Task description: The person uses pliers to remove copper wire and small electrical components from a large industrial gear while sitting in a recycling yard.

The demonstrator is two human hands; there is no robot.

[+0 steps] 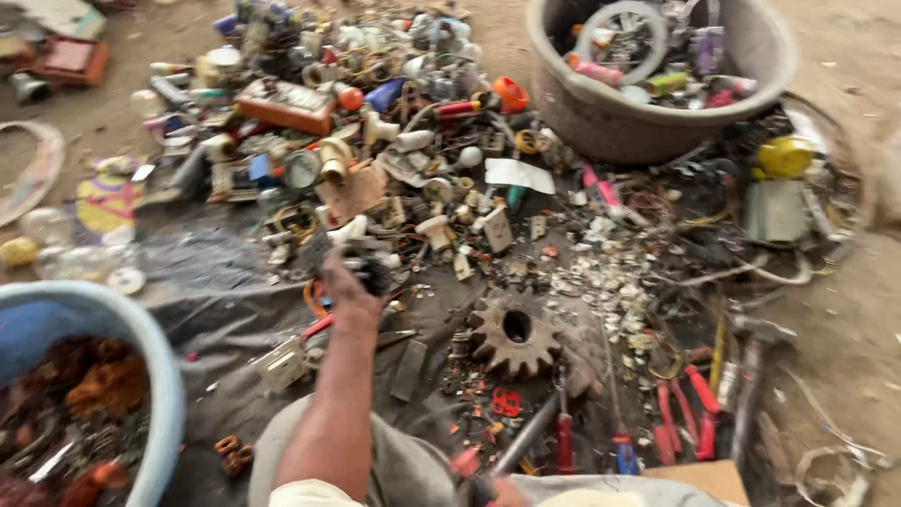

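Dirt ground, overlaid by a dark plastic sheet [216,282] that carries a wide spread of scrap: switches, plugs, sockets, wire, broken plastic.

Left hand [345,282]: reaching forward along the sheet, forearm running away from the person toward the scrap pile. Fingers are curled about a small dark lump [374,272] at the near edge of the pile; blur hides what it is and which way it points, so its long axis cannot be told. The lump lies at the fingertips, slightly right of the hand.

Right hand [507,491]: only a sliver shows at the bottom edge, at the near end of a grey metal bar [527,434]; whether it grips cannot be told. The bar's long axis slants away and to the right, toward a rusty gear wheel [516,330] lying flat just beyond.

Also present: blue tub [150,347] of brownish scrap, near left; grey basin [610,122] of mixed parts, far right; red-handled pliers [690,413], a hammer [755,376] and screwdrivers [591,441], near right. The left hand is far nearer the pile.
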